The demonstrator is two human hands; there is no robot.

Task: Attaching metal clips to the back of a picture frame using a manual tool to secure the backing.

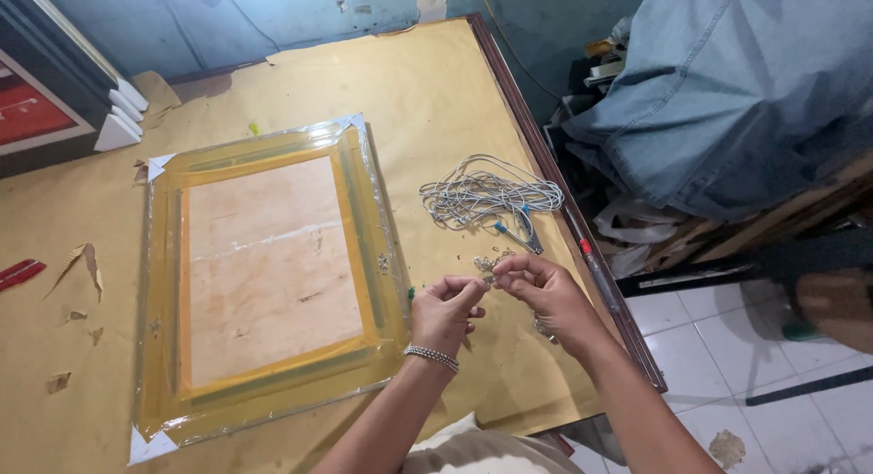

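Note:
My left hand (446, 312), with a beaded bracelet on the wrist, and my right hand (544, 294) meet over the table's right part, fingertips pinched together on a small metal piece (491, 278). Just beyond them lies a little pile of small metal hardware (492, 259). To the left a yellow picture frame (264, 269) wrapped in clear plastic lies flat, back side up, with white corner guards. A coil of white wire (486, 195) and blue-handled pliers (520, 230) rest further back.
Brown paper covers the table (436, 83), torn in spots at the left. A red tool (20, 273) lies at the left edge. Framed pictures (55, 101) lean at the back left. Blue cloth (727, 92) covers clutter on the right, above white floor tiles (727, 356).

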